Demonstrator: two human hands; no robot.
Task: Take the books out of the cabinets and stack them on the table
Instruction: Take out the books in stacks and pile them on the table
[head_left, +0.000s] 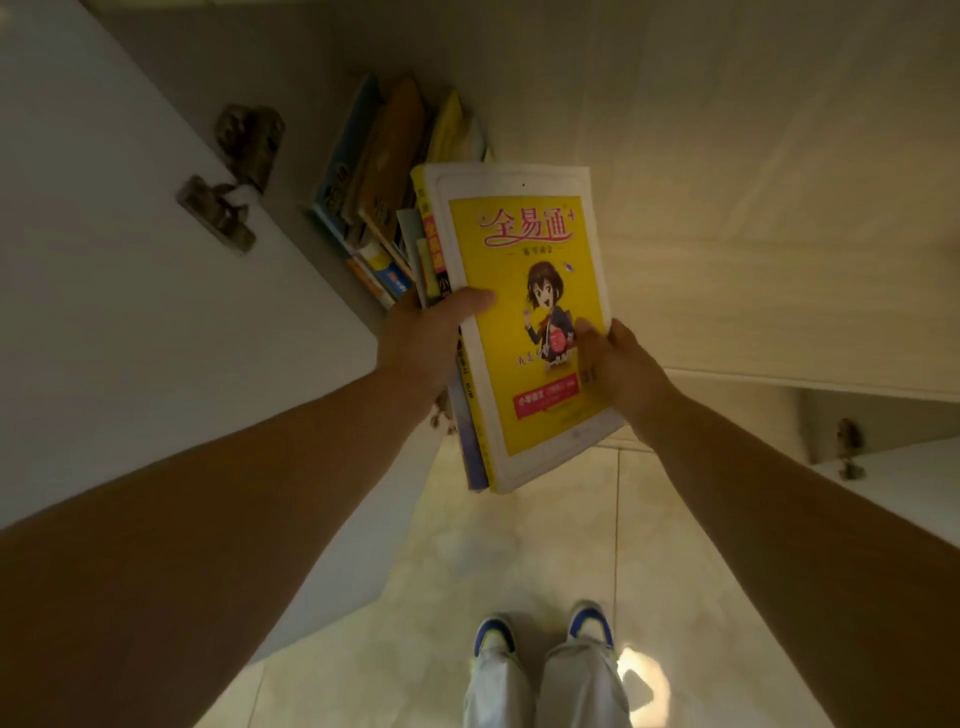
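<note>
Books (524, 322) are hanging as a loose bundle above the floor just outside the open cabinet (171, 291), the left hand (423, 338) and right hand (621, 364) clamping fingers on opposite edges, so the thinner inner volumes are risking sliding out downward

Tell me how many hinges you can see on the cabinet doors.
3: two on the open left door, upper and lower, one on the right door. Others may be hidden.
</note>
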